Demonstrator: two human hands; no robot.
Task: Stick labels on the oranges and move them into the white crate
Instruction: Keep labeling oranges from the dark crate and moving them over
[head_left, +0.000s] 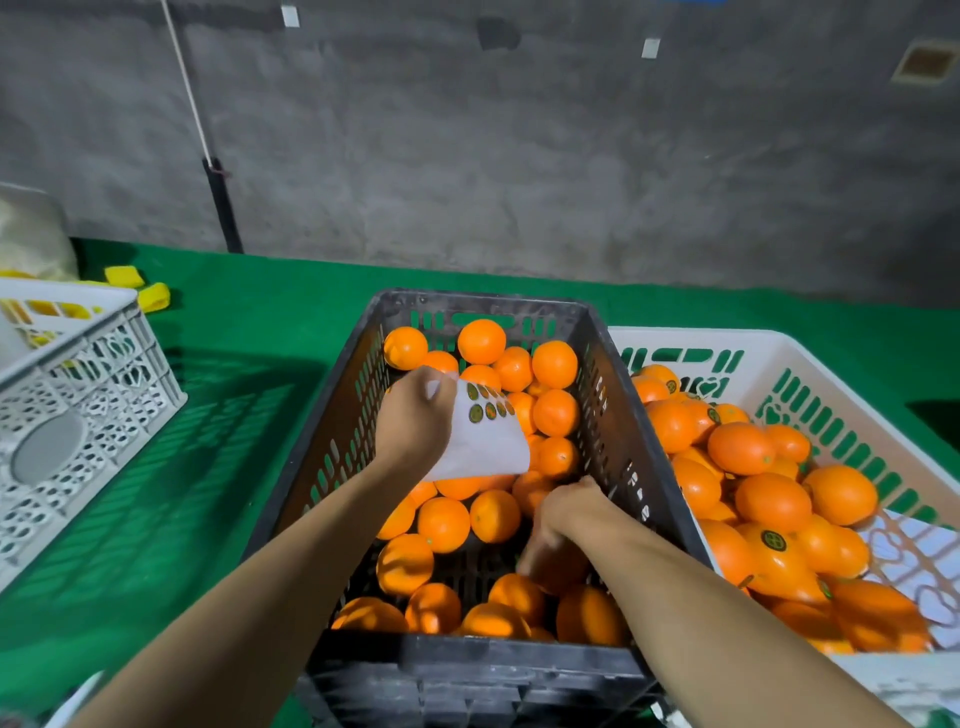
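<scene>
Both grips are over the black crate (618, 431). My left grip (413, 415) pinches the curled label sheet (485, 441), long side running far to near, stickers at the far end. My right grip (563, 519) reaches down onto an orange (561, 569) by the crate's right wall; whether it has closed, I cannot tell. Labelled oranges (774, 545) fill the white crate (831, 395) just right, on the green desk (234, 332).

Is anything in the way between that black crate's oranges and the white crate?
Only the black crate wall beside the white crate; above it nothing visible blocks the path.
</scene>
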